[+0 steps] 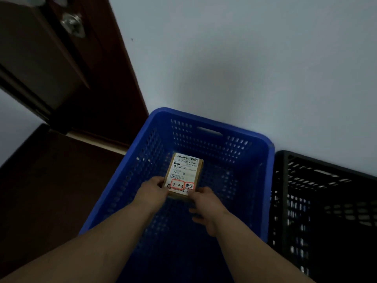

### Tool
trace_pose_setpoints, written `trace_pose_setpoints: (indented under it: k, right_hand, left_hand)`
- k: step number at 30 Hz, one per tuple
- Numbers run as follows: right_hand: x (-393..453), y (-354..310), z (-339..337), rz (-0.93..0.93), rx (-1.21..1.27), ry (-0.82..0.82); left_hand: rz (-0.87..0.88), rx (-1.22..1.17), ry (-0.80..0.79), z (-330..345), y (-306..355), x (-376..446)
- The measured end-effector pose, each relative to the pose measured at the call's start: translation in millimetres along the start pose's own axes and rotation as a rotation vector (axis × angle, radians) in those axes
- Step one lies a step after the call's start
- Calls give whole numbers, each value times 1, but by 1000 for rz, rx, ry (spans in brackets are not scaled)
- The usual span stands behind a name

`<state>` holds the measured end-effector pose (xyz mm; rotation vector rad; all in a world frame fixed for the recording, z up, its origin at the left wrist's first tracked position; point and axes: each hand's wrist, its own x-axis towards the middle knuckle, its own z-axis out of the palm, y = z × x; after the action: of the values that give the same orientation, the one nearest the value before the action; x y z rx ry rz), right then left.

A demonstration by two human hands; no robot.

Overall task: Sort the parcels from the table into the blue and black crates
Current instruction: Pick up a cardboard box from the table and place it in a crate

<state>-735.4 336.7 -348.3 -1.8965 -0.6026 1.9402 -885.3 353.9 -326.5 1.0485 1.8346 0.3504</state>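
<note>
1. Far left there's a dark wooden door (pixel 51 64) with a metal knob (pixel 72 24), dark floor (pixel 51 180) below it.
2. Left hand (pixel 152 193) grips the near-left corner of the parcel (pixel 184 175), fingers curled on its edge.
3. The parcel's a small brown box, label up, long axis pointing away toward the wall (pixel 244 68). It's held inside the blue crate (pixel 269 160); nothing else in there that I can see.
4. Right hand (pixel 206 207) pinches the near-right corner.
5. Black crate (pixel 283 180) sits just beside the blue one, on its right; too dark inside to tell the contents.
</note>
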Motion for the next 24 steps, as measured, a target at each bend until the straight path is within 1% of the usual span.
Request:
trace_pose_setpoints:
  k: [6, 9, 13, 15, 19, 21, 22, 24]
  right_hand:
    - [111, -1, 20, 62, 143, 139]
    - [166, -2, 33, 31, 172, 192]
    - [226, -5, 50, -22, 156, 212]
    - [246, -7, 54, -38, 148, 198]
    - [273, -9, 55, -44, 109, 164]
    - [279, -7, 54, -56, 151, 132]
    - [278, -6, 52, -61, 183, 108]
    - [271, 1, 47, -69, 253, 35]
  left_hand:
    - [46, -21, -177, 24, -23, 101]
    - [57, -3, -213, 31, -42, 146]
    - [61, 89, -249, 45, -65, 196]
    - [47, 64, -235, 56, -72, 207]
    - [-5, -74, -180, 78, -77, 215]
    - [31, -139, -126, 83, -75, 219]
    - [67, -134, -95, 85, -73, 221]
    - [111, -51, -41, 85, -73, 221]
